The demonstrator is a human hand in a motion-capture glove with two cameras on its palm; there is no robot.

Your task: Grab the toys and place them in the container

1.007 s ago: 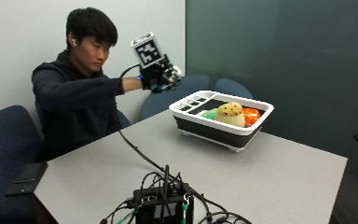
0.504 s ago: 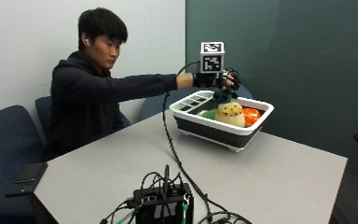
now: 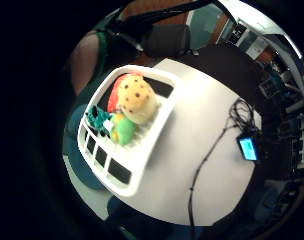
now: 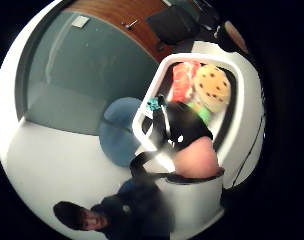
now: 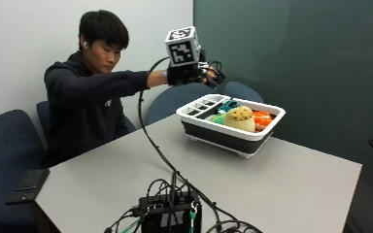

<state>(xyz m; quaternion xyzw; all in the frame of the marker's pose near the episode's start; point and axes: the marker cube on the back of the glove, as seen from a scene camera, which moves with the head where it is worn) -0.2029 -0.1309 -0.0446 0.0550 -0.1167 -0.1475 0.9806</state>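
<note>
The container (image 5: 230, 127) is a white-rimmed bin with dark sides, sitting on the grey table (image 5: 283, 184). Inside are the toys (image 5: 241, 118) — a yellow spotted one, something orange, a green one, a teal one. The gloved right hand (image 5: 193, 74) hangs above it — fingers look relaxed, probably holding nothing.

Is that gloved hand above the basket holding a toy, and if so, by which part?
Nothing is held: the gloved right hand hangs above the white container with no toy in its fingers.

A white-rimmed, dark-walled container (image 5: 230, 130) is seen, with a yellow brown-spotted toy (image 5: 241, 118), an orange toy (image 5: 262, 119), and green and teal toys (image 3: 112, 125).
</note>
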